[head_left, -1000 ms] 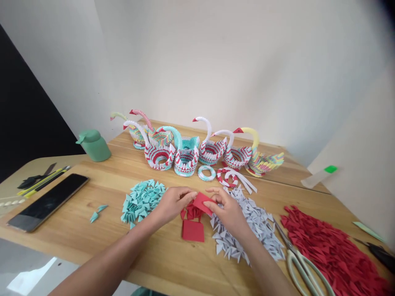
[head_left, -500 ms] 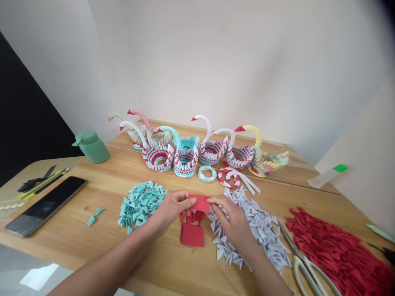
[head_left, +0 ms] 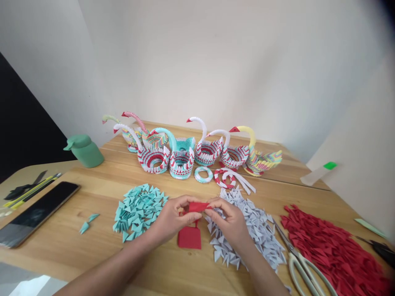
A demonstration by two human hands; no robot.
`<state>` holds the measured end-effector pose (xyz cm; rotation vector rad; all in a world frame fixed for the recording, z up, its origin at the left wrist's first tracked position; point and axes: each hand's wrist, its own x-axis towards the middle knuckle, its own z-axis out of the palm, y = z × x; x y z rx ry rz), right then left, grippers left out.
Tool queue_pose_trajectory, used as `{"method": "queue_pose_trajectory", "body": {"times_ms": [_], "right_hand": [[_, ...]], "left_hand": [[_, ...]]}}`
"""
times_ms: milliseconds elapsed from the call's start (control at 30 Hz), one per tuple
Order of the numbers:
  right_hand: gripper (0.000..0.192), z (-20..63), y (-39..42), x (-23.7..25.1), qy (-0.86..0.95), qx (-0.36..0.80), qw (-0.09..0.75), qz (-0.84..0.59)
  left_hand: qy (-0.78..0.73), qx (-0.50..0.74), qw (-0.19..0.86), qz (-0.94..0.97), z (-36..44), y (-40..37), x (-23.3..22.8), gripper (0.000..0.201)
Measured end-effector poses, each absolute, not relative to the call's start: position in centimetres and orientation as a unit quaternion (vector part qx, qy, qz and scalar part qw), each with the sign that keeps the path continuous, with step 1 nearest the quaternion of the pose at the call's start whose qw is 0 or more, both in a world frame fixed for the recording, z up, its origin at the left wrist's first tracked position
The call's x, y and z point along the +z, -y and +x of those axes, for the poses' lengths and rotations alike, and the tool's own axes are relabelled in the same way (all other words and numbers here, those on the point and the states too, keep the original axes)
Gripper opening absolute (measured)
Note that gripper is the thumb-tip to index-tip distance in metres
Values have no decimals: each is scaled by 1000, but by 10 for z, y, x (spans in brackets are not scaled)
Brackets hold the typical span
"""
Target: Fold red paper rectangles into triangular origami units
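Between my two hands is a small red paper piece (head_left: 197, 206), folded into a narrow strip. My left hand (head_left: 179, 213) pinches its left end between thumb and fingers. At the other end, my right hand (head_left: 224, 213) grips it with thumb and forefinger. Just below them a stack of red paper rectangles (head_left: 189, 238) lies on the table, with a few red folded bits behind it mostly hidden by my hands. A heap of teal paper triangles (head_left: 140, 209) sits left of my left hand. Pale lilac triangles (head_left: 254, 226) spread beneath and beyond my right hand.
Several paper swans (head_left: 182, 162) stand along the back, with a teal-white ring (head_left: 203, 174) before them. Scissors (head_left: 298, 255) lie beside the red triangles (head_left: 333, 250) at right. A phone (head_left: 40, 213) and a green bottle (head_left: 84, 150) are on the left.
The red paper was held out flat and wider; now it is folded narrower and tilted. My hands have closed in around it, thumbs in front. The view has shifted slightly.
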<state>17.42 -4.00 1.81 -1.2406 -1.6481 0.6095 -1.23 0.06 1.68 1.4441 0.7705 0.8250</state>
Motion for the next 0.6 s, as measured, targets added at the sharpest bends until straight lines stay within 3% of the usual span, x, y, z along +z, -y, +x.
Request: {"method": "queue_pose_trajectory", "body": {"times_ms": [167,400,600], "right_hand": [[11,171,41,15,651,284,469,-525],[30,170,40,11,610,322,475,-547],[16,170,40,14,639,291,452,-549]], "left_hand": [[-382,393,506,666,-12,-1,16,17],[-371,402,430,718,-12,1,14,13],[-365,409,413,727,-11,1,10,11]]}}
